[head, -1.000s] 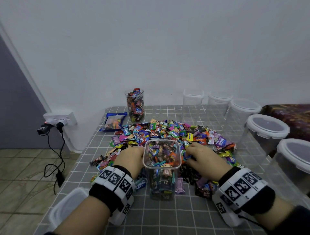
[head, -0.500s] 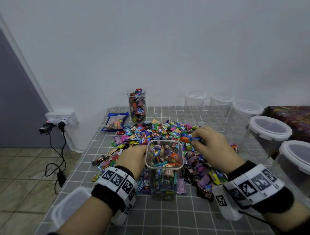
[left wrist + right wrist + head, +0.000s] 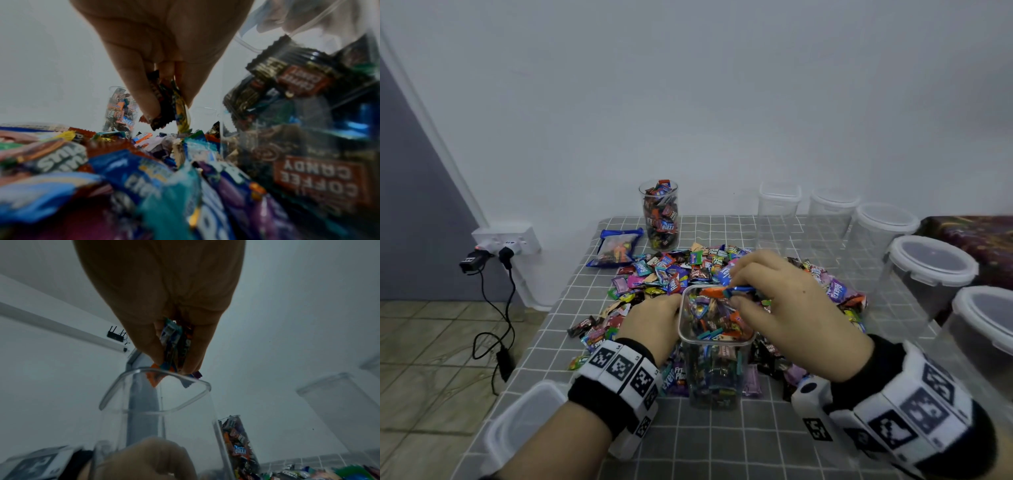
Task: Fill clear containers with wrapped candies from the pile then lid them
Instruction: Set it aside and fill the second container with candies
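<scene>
Right hand (image 3: 787, 308): pinching candy bundle (image 3: 174, 344) over container mouth, wrappers hanging lengthwise downward | Left hand (image 3: 654, 322): pinching dark and yellow wrappers (image 3: 168, 104) beside container | Square clear container (image 3: 717, 346): upright, unlidded, nearly full, at pile (image 3: 678, 270) front edge.

An open, square-sectioned clear container (image 3: 715, 346) stood upright at the near edge of the candy pile (image 3: 688, 270), filled nearly to the rim with mixed wrapped candies. The pile was spread across the grey checked worktop (image 3: 722, 445), wrappers in blue, purple, orange and green. A round clear jar (image 3: 659, 214), lidless and heaped full, stood behind the pile. Five empty clear containers (image 3: 779, 212) were ranged along the right, lids seated on them. A small bunch of candies (image 3: 174, 344) was held just above the square container's rim.
</scene>
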A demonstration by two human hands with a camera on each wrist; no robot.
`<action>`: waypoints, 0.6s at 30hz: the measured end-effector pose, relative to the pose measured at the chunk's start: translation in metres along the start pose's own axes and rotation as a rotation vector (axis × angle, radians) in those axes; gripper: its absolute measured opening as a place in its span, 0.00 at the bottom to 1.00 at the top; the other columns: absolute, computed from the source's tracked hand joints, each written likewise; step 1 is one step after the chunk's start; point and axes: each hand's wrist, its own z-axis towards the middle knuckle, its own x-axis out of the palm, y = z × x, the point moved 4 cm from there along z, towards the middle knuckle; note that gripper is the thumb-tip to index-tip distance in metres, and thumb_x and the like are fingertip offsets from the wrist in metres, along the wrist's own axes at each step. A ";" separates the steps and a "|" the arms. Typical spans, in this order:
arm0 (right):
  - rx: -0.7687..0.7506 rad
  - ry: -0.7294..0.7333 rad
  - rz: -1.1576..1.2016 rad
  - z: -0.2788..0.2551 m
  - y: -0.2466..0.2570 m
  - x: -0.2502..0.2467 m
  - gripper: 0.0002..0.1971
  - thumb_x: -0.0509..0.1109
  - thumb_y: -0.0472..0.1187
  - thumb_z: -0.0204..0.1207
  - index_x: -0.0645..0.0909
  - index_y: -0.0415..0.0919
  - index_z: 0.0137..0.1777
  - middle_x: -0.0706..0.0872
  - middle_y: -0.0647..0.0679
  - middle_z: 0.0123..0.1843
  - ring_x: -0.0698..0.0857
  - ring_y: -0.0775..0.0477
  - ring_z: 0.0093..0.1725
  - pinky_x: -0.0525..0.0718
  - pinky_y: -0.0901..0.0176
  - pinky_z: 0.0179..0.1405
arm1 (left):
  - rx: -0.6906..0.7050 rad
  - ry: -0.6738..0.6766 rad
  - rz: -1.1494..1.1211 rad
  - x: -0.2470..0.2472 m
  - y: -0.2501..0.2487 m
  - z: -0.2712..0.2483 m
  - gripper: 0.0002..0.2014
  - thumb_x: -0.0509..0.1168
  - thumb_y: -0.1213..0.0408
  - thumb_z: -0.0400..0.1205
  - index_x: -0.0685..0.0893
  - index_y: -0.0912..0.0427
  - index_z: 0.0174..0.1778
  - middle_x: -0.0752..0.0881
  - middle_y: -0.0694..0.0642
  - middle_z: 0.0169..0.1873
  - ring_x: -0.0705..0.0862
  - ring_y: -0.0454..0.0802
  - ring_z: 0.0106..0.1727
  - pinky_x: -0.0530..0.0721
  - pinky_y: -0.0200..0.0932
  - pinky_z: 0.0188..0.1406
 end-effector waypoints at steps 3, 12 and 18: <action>-0.021 0.017 0.006 0.000 0.005 0.007 0.10 0.61 0.46 0.72 0.79 0.40 0.41 0.82 0.49 0.47 0.80 0.50 0.46 0.76 0.57 0.44 | 0.008 -0.003 -0.027 0.003 0.001 0.001 0.11 0.55 0.56 0.86 0.81 0.55 0.52 0.85 0.53 0.50 0.82 0.54 0.51 0.68 0.41 0.41; 0.004 0.065 0.071 -0.004 0.002 0.014 0.14 0.62 0.49 0.72 0.82 0.41 0.48 0.82 0.53 0.52 0.81 0.52 0.48 0.80 0.56 0.47 | 0.019 0.019 -0.029 0.006 0.002 0.002 0.10 0.56 0.56 0.86 0.80 0.55 0.53 0.85 0.54 0.52 0.82 0.55 0.54 0.73 0.42 0.45; 0.002 -0.031 0.083 -0.012 -0.004 0.011 0.13 0.65 0.50 0.73 0.85 0.43 0.46 0.85 0.53 0.51 0.82 0.53 0.52 0.76 0.62 0.53 | 0.018 0.025 -0.030 0.007 0.002 0.002 0.09 0.56 0.57 0.85 0.80 0.55 0.53 0.85 0.53 0.52 0.83 0.55 0.53 0.74 0.42 0.45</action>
